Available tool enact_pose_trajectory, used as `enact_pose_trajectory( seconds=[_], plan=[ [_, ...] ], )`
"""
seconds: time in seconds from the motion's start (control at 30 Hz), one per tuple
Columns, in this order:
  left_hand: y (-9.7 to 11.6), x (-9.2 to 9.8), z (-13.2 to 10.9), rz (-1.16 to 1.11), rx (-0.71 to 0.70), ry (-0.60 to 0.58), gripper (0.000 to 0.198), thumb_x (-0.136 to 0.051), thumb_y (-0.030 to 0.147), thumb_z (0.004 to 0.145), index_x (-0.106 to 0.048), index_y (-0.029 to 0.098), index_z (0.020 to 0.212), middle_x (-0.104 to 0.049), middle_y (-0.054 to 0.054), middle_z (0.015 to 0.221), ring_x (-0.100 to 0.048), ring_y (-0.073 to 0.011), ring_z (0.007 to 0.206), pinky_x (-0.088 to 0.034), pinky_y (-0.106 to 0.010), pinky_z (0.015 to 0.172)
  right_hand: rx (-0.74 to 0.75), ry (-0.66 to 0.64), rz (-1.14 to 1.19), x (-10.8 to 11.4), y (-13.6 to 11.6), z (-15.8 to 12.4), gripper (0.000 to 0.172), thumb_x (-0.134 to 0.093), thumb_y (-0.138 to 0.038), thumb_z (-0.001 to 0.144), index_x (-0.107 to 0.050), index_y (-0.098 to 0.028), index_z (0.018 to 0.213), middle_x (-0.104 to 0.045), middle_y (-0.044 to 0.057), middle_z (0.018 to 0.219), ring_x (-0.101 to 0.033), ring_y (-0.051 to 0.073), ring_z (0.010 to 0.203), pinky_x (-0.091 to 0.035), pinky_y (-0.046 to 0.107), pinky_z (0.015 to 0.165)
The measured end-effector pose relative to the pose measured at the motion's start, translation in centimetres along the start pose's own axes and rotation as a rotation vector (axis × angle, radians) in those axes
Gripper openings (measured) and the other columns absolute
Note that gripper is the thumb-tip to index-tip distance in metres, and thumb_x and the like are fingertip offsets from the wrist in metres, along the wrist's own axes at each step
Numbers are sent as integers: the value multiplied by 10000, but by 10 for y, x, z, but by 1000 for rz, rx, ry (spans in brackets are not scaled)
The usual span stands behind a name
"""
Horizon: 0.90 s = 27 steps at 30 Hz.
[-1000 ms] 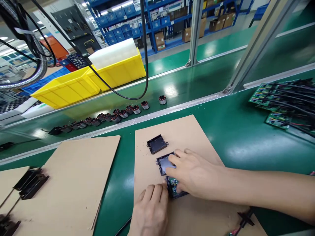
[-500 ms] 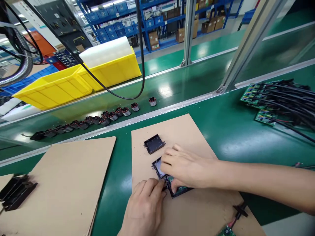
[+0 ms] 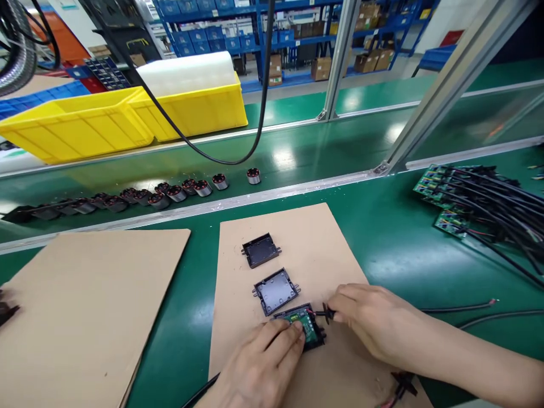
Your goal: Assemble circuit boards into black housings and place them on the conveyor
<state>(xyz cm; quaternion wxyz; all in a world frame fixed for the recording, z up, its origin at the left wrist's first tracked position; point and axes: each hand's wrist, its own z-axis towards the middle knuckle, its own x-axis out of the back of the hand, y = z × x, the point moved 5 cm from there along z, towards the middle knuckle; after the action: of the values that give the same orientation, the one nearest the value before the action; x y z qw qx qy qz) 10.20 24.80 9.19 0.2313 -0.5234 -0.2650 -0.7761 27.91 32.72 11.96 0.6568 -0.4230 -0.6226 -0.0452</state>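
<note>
A black plastic case [image 3: 319, 341] with a green circuit board [image 3: 306, 328] in it lies on the cardboard. My left hand [image 3: 266, 360] covers its left and near side, fingers together and fingertips on the board; the thumb is hidden. At the case's right end, my right hand [image 3: 359, 314] pinches a black cable just behind its flanged grommet [image 3: 327, 313]. Thin wires run from this grommet to the board. Just beyond sits a case half with a grey inner face [image 3: 277, 290], and farther off an all-black case half [image 3: 260, 250]. Both lie open side up.
Another grommeted cable [image 3: 403, 383] lies under my right forearm. Boards with black cables [image 3: 471, 198] are heaped at right. A cardboard stack [image 3: 97, 300] is at left. Small motors [image 3: 176, 194] line the far side of the metal rail, before yellow bins [image 3: 195, 113]. A cable loop [image 3: 229, 162] hangs ahead.
My right hand has moved from over the case to the cable at its right. My left hand has shifted onto the board. The grey-faced case half is now uncovered.
</note>
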Motion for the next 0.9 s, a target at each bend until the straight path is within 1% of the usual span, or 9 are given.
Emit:
enact_pose_trajectory(
  seconds=[0.13,0.23,0.37,0.43,0.5,0.67,0.73,0.8,0.9],
  plan=[
    [1,9,5,4,-22,15,339,-318,159,1011,-619,93,1152,-684,-83,1114,-602,-207,1015,-543,-302,875,90,-18,-16,-11,-13,10,305,-463,61,646,-546,-164,834,-582,35,844,-508,185,751,-353,297,641],
    [1,14,10,-14,-7,31,325,-318,147,1011,-619,97,1123,-690,-74,1082,-614,-203,988,-549,-294,850,160,-18,-56,-14,-19,16,312,-470,45,597,-552,-171,807,-593,22,802,-509,185,735,-315,300,594],
    [0,12,12,-34,74,-47,332,-317,113,966,-594,118,1149,-677,-79,1065,-625,-206,925,-552,-315,827,152,-44,-120,-11,-17,21,308,-472,32,572,-577,-171,779,-616,21,769,-538,187,716,-289,312,560],
    [0,9,12,8,105,-105,384,-356,112,906,-539,97,1244,-660,-110,1098,-626,-221,898,-558,-329,782,164,-81,-153,-11,-19,25,304,-483,23,581,-600,-164,792,-636,31,775,-561,191,707,-291,310,548],
    [3,7,15,64,89,-148,472,-398,137,856,-482,65,1315,-638,-136,1159,-622,-230,862,-560,-331,729,174,-127,-192,-11,-21,30,278,-507,2,608,-621,-156,806,-651,46,776,-577,197,679,-286,307,527],
    [9,3,24,161,65,-252,501,-429,136,800,-512,57,1288,-639,-128,1181,-586,-237,809,-542,-352,685,87,-225,-278,-12,-19,37,162,-607,-89,614,-625,-154,761,-646,65,726,-580,228,606,-259,308,484],
    [9,4,25,153,83,-276,545,-455,145,766,-503,56,1302,-648,-125,1149,-573,-237,791,-534,-356,670,90,-201,-265,-9,-17,32,166,-617,-93,641,-619,-157,794,-642,58,759,-582,224,631,-287,306,501],
    [7,5,24,85,115,-284,610,-482,165,722,-485,62,1323,-644,-119,1138,-568,-235,813,-535,-351,696,124,-128,-225,-6,-15,24,175,-594,-86,719,-608,-163,876,-633,50,835,-579,209,695,-335,304,552],
    [4,5,18,13,160,-266,697,-497,162,676,-444,74,1365,-599,-122,1220,-562,-237,919,-531,-331,771,198,-5,-198,-8,-11,12,155,-507,-66,832,-583,-171,917,-593,40,879,-529,184,739,-359,305,617]
  ],
)
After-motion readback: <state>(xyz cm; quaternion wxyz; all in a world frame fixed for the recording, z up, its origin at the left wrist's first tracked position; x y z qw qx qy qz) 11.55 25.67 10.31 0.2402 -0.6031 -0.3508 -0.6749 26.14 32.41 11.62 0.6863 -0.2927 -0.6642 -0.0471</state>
